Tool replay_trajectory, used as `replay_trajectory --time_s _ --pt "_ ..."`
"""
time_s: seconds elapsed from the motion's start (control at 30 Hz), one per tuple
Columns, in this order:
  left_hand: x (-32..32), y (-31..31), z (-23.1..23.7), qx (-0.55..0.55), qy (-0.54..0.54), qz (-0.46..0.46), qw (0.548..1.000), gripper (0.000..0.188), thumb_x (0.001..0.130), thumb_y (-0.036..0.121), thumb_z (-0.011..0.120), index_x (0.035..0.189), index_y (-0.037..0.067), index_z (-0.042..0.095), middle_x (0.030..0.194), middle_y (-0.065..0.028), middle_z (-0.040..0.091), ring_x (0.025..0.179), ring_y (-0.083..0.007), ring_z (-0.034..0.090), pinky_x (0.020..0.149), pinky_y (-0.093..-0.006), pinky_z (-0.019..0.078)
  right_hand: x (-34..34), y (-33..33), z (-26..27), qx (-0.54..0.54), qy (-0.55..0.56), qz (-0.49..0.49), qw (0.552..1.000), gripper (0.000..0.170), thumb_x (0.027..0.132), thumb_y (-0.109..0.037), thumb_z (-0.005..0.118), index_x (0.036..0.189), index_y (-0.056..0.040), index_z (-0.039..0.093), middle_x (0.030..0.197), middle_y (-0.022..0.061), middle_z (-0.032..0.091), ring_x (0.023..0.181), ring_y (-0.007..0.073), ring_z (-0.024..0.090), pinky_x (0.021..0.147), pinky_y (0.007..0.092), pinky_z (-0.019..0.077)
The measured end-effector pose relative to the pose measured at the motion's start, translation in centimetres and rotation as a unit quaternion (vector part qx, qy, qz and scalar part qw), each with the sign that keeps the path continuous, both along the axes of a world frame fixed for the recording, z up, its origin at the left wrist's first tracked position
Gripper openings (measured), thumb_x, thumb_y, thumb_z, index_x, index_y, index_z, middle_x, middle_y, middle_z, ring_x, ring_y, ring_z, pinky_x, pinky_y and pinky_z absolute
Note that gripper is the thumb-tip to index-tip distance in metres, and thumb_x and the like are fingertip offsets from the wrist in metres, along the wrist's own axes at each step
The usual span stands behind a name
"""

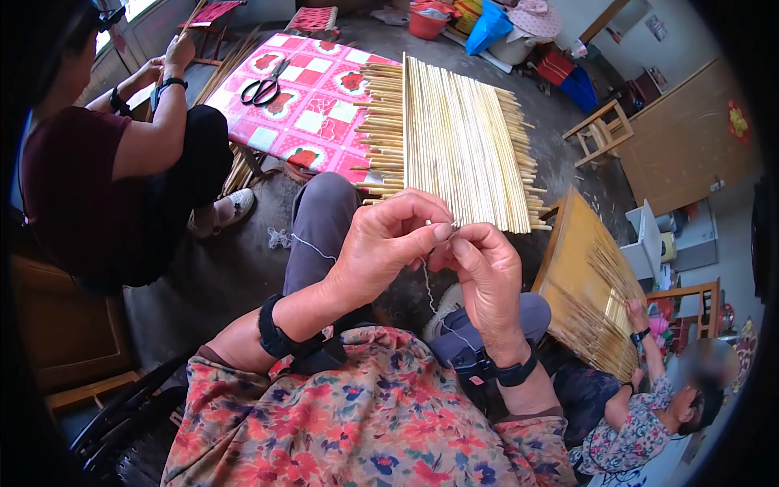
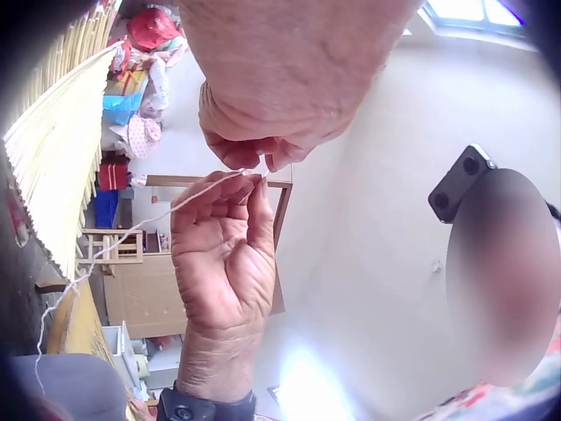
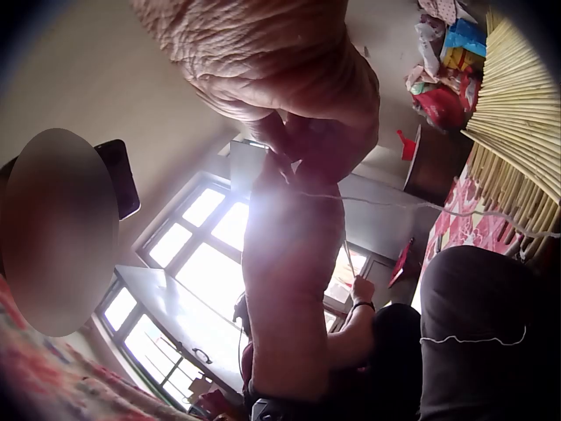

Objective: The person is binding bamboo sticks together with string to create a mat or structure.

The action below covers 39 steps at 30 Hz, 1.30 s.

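Both hands meet above the lap in the head view, the left hand (image 1: 381, 243) and the right hand (image 1: 487, 280) with fingertips nearly touching. White string (image 1: 428, 284) hangs from between them to the lap. In the left wrist view the string (image 2: 149, 219) runs from the pinched fingertips of the right hand (image 2: 223, 263), with the left hand (image 2: 280, 88) close above. The right wrist view shows the string (image 3: 412, 204) trailing sideways from the fingers; what lies between the fingertips is mostly hidden. Just beyond the hands lies a mat of pale stalks (image 1: 454, 138).
A table with a pink checked cloth (image 1: 324, 89) holds black-handled scissors (image 1: 261, 91) at the left. One person (image 1: 97, 154) sits at the left. Another person (image 1: 633, 422) works at the right by a wooden board (image 1: 568, 284) with thin stalks. A small chair (image 1: 600, 134) stands behind.
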<state>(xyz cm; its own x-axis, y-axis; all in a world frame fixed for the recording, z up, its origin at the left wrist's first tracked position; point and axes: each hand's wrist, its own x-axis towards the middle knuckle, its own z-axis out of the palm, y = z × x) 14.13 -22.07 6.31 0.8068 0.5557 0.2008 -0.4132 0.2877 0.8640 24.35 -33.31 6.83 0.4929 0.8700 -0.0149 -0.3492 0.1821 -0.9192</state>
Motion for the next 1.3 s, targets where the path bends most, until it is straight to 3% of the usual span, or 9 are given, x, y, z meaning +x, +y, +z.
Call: replay_trajectory --time_s 0.17,0.23,0.33,0.5,0.57,0.7,1.3 --pt "-0.7 0.2 1.0 0.027 0.029 0.011 0.999 0.005 0.080 0.003 0.055 0.077 0.000 0.054 0.078 -0.0022 0.053 0.064 -0.0043 0.053 0.051 -0.0176 0.0421 -0.7 0.4 0.3 -0.002 -0.016 -0.041 0.999 0.009 0.084 -0.005 0.052 0.090 0.0010 0.050 0.079 0.0117 0.060 0.073 0.0165 0.060 0.070 0.0282 0.0493" --pt "-0.7 0.3 0.6 0.114 0.044 0.083 0.989 0.003 0.078 0.001 0.055 0.077 -0.001 0.053 0.074 -0.0014 0.051 0.064 -0.0043 0.053 0.054 -0.0183 0.0429 -1.0 0.6 0.0 0.002 -0.003 -0.046 0.999 0.009 0.084 -0.005 0.051 0.091 0.0011 0.050 0.079 0.0118 0.060 0.075 0.0174 0.060 0.072 0.0293 0.0494" --pt "-0.9 0.5 0.2 0.119 0.033 0.103 0.987 0.004 0.077 0.001 0.056 0.076 -0.001 0.053 0.072 -0.0009 0.051 0.064 -0.0039 0.052 0.054 -0.0178 0.0424 -1.4 0.9 -0.4 -0.005 -0.010 -0.029 1.000 0.009 0.084 -0.007 0.051 0.091 -0.0011 0.050 0.084 0.0094 0.058 0.077 0.0173 0.059 0.071 0.0342 0.0506" --pt "-1.9 1.6 -1.8 0.063 0.082 0.112 0.988 0.004 0.078 0.003 0.056 0.076 0.000 0.053 0.071 0.0011 0.051 0.061 -0.0019 0.049 0.052 -0.0165 0.0404 -1.4 2.6 -2.2 -0.047 0.003 0.027 0.999 0.010 0.084 -0.007 0.050 0.091 0.0000 0.050 0.083 0.0113 0.059 0.076 0.0194 0.060 0.072 0.0341 0.0505" --pt "-2.7 2.0 -2.7 -0.030 0.084 0.119 0.989 0.003 0.079 0.001 0.053 0.076 0.001 0.053 0.072 0.0007 0.049 0.051 -0.0035 0.044 0.045 -0.0168 0.0345 -1.6 3.4 -2.7 -0.059 0.003 0.068 0.996 0.010 0.085 -0.007 0.050 0.092 0.0004 0.049 0.082 0.0122 0.059 0.076 0.0202 0.060 0.072 0.0341 0.0505" --pt "-4.1 2.7 -3.3 -0.072 0.077 0.150 0.983 0.003 0.080 0.002 0.053 0.077 0.001 0.053 0.071 0.0004 0.049 0.052 -0.0039 0.045 0.045 -0.0172 0.0357 -2.0 5.6 -2.8 -0.086 0.007 0.118 0.989 0.010 0.085 -0.006 0.050 0.091 0.0020 0.050 0.081 0.0127 0.059 0.075 0.0195 0.060 0.072 0.0321 0.0503" --pt "-7.5 6.1 -3.5 -0.129 0.058 0.231 0.963 0.002 0.080 0.004 0.054 0.079 0.002 0.055 0.067 0.0018 0.051 0.052 -0.0014 0.044 0.046 -0.0155 0.0348 -4.6 11.8 -3.5 -0.090 0.059 0.208 0.972 0.010 0.086 -0.007 0.049 0.091 0.0019 0.051 0.081 0.0107 0.058 0.074 0.0175 0.059 0.072 0.0300 0.0503"
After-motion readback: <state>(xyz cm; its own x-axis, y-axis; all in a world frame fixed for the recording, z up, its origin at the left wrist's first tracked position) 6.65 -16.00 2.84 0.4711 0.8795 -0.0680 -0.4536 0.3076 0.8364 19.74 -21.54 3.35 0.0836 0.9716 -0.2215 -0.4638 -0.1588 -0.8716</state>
